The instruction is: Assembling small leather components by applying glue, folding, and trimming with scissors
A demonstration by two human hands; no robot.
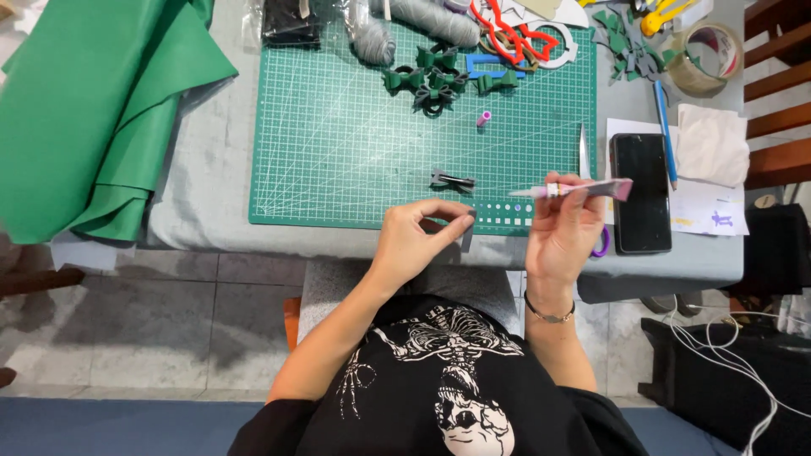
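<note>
My left hand [418, 236] pinches a small grey foam strip [467, 235] between thumb and fingers, just over the near edge of the green cutting mat [338, 143]. My right hand [564, 228] holds a small pink glue tube [583, 189] level, its nozzle pointing left toward the strip. A folded grey foam piece [452, 180] lies on the mat just beyond both hands. A pink cap [483, 118] rests farther up the mat. Several finished green and grey foam bows [435, 82] sit near the mat's far edge.
A black phone [642, 192] lies right of the mat on white paper, with a blue pencil [665, 131] and a tape roll [705, 57] beyond. Green foam sheets [93, 110] hang off the table's left side. Grey rolls, red and blue templates lie along the far edge.
</note>
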